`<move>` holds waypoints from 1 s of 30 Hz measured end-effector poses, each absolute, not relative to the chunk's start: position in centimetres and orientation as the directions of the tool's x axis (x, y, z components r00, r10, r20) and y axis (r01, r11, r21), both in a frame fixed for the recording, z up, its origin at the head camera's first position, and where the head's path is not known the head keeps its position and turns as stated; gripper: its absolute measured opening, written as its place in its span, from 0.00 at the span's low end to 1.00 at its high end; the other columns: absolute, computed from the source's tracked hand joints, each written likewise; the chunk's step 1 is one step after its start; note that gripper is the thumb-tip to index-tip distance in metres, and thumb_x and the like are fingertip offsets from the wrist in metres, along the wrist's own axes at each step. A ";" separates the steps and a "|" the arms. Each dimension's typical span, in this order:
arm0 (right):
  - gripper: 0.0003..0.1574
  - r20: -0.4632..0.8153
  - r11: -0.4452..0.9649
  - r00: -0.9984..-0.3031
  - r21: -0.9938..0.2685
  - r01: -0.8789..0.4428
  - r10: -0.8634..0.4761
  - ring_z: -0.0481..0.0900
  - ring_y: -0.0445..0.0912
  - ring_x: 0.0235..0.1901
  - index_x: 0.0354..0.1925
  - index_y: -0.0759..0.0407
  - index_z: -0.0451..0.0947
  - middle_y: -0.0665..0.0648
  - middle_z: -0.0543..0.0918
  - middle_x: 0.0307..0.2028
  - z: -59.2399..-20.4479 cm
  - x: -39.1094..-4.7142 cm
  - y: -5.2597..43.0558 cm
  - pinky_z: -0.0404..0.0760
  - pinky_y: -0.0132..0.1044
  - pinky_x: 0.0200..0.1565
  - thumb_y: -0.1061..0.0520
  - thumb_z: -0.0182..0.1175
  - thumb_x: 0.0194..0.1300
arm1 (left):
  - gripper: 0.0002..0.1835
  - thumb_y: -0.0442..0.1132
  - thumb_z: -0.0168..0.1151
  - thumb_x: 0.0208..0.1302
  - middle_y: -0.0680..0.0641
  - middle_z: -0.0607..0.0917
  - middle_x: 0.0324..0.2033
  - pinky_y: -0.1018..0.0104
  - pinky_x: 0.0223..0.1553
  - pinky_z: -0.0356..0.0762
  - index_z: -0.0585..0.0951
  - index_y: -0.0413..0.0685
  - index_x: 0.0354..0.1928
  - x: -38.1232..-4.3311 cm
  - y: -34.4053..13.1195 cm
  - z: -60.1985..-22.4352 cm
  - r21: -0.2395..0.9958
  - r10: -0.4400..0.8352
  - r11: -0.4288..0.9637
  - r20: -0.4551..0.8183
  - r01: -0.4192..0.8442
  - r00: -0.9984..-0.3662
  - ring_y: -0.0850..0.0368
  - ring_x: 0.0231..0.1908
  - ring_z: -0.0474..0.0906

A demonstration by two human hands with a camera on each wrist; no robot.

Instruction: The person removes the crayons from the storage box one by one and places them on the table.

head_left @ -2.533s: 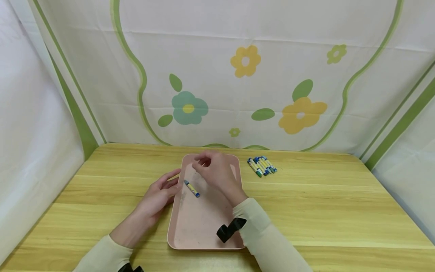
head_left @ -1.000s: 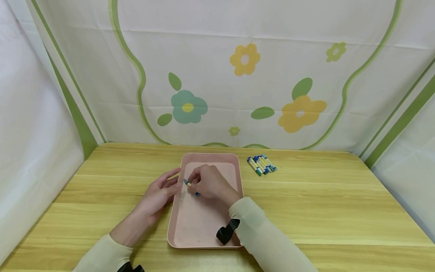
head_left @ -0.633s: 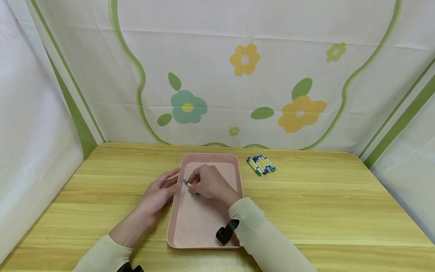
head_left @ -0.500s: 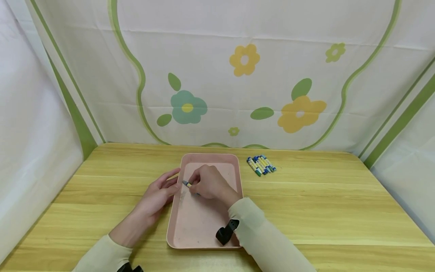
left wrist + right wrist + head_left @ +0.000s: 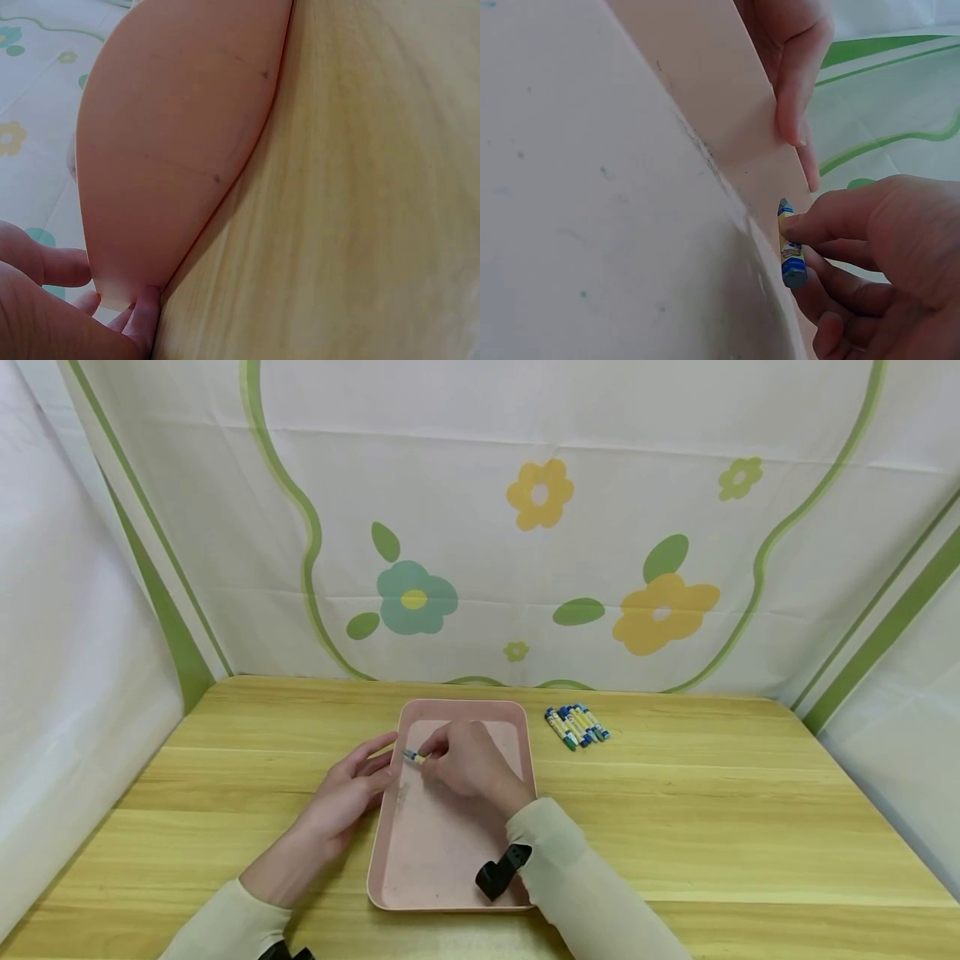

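Observation:
A short grey-blue crayon in a yellow and blue wrapper is pinched between the thumb and fingers of my right hand, over the left part of the pink tray. Its grey-blue tip points toward the tray's left wall in the head view; the right wrist view shows the crayon from its blue butt end. My left hand holds the tray's left rim, with the thumb at the edge and fingers against the outer wall. In the left wrist view, fingers touch the tray's underside edge.
Several crayons lie side by side on the wooden table, beyond the tray's right edge. Small dark marks dot the tray floor. A white cloth with printed flowers stands behind the table.
My right hand came down from the tray's far end and took the crayon that lay there. The crayon has since shifted slightly and turned. My left hand stays put.

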State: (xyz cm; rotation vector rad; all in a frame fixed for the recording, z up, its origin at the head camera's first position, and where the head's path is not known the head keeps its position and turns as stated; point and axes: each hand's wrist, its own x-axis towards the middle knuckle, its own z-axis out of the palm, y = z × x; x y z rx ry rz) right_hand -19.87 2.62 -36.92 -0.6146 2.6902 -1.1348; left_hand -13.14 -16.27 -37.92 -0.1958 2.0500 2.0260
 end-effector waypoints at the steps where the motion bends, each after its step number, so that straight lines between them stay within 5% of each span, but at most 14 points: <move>1: 0.08 0.029 0.620 -0.903 -0.717 -0.318 -0.429 0.79 0.38 0.31 0.40 0.54 0.93 0.46 0.90 0.32 -36.9 -19.9 2.7 0.78 0.29 0.37 0.62 0.69 0.65 | 0.32 0.35 0.54 0.81 0.38 0.65 0.81 0.65 0.64 0.76 0.62 0.53 0.83 -13.2 -16.3 -37.9 0.962 0.080 0.023 -0.271 -0.270 -0.959 0.42 0.77 0.67; 30: 0.07 0.048 0.548 -0.930 -0.796 -0.256 -0.365 0.81 0.42 0.33 0.44 0.50 0.93 0.47 0.89 0.34 -36.0 -20.0 3.2 0.81 0.33 0.36 0.58 0.72 0.69 | 0.32 0.36 0.54 0.81 0.38 0.64 0.81 0.60 0.66 0.75 0.62 0.53 0.83 -13.2 -16.3 -38.0 0.962 0.078 0.026 -0.272 -0.271 -0.959 0.42 0.78 0.67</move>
